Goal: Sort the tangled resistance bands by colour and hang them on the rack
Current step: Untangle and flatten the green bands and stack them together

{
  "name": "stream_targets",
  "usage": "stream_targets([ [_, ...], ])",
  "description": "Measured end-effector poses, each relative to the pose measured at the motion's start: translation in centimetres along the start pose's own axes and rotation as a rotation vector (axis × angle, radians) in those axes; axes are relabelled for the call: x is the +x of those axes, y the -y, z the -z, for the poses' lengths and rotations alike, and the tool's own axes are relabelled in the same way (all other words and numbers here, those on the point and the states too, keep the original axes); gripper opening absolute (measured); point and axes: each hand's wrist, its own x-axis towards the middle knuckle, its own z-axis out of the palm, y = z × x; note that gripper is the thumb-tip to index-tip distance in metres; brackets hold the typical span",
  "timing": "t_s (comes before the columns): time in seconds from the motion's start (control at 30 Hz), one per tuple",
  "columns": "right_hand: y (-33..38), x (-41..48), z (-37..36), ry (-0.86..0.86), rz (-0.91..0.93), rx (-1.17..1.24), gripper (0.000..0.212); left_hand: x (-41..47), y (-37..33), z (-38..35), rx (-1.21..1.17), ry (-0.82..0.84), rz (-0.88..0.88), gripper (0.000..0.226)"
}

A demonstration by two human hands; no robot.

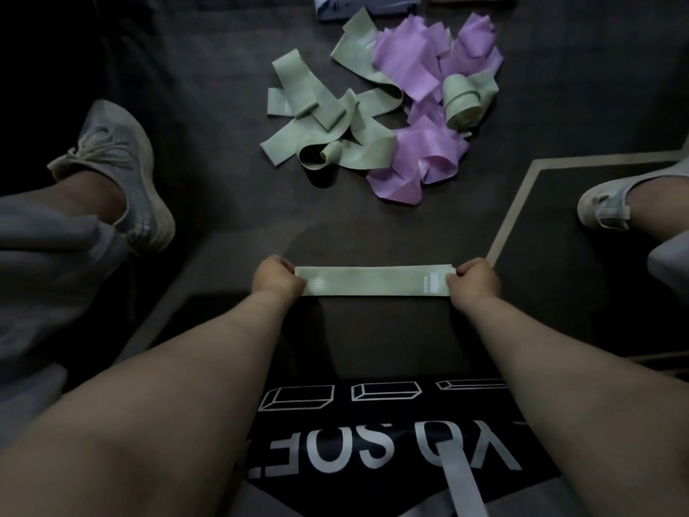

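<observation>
A flat green resistance band (373, 281) is stretched level between my two hands, low over the dark floor. My left hand (277, 277) pinches its left end and my right hand (473, 279) pinches its right end. Farther ahead lies a tangled heap: several green bands (317, 117) on the left side, purple bands (421, 143) on the right, with one rolled green band (462, 102) lying among the purple. No rack is in view.
My left shoe (119, 169) and right shoe (604, 207) rest on the floor to either side. A pale line (503, 233) marks the dark floor at the right. Folded light cloth (358, 5) lies at the top edge. My black printed shirt fills the bottom.
</observation>
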Motion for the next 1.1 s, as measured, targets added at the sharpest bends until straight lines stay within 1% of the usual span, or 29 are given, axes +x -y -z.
stream_targets([
  [0.1, -0.1, 0.1, -0.3, -0.006, -0.02, -0.037, 0.028, 0.2, 0.3, -0.4, 0.016, -0.027, -0.005, 0.018],
  [0.2, -0.4, 0.2, -0.6, 0.025, 0.004, -0.055, 0.027, 0.6, 0.5, -0.8, 0.016, -0.046, 0.006, 0.017],
  [0.3, -0.3, 0.1, -0.4, 0.059, -0.029, 0.009, 0.028, 1.0, 0.6, -1.0, 0.01, -0.042, 0.016, 0.018],
  [0.37, -0.1, 0.1, -0.3, 0.08, -0.038, 0.052, 0.027, 1.1, 0.6, -1.0, -0.015, -0.045, 0.021, 0.023],
  [0.43, -0.1, 0.1, -0.3, 0.094, -0.006, 0.053, 0.018, 1.1, 0.5, -0.9, -0.044, -0.035, 0.028, 0.029],
  [0.53, -0.1, 0.0, -0.1, 0.096, 0.008, 0.089, 0.013, 1.3, 0.6, -0.8, -0.034, 0.003, 0.009, 0.023],
  [0.6, 0.0, -0.1, -0.1, 0.093, 0.032, 0.136, 0.015, 1.2, 0.7, -0.7, -0.042, 0.024, 0.008, 0.019],
  [0.7, 0.3, 0.0, 0.4, 0.139, 0.102, 0.219, 0.026, 1.0, 0.9, -1.1, -0.068, 0.034, 0.022, 0.012],
  [0.77, 0.7, 0.2, 0.9, 0.181, 0.162, 0.191, 0.032, 0.6, 1.0, -1.4, -0.102, 0.037, 0.035, 0.013],
  [0.83, 1.4, 0.3, 1.3, 0.163, 0.214, 0.175, 0.03, 0.4, 1.1, -1.4, -0.157, 0.046, 0.038, 0.016],
  [0.97, 3.2, 1.0, 1.9, 0.126, 0.271, 0.209, 0.025, 1.0, -0.1, -0.1, -0.241, 0.029, -0.063, 0.02],
  [1.1, 4.8, 2.1, 1.9, 0.128, 0.337, 0.15, 0.021, 2.4, -2.9, 2.4, -0.283, -0.042, -0.203, 0.02],
])
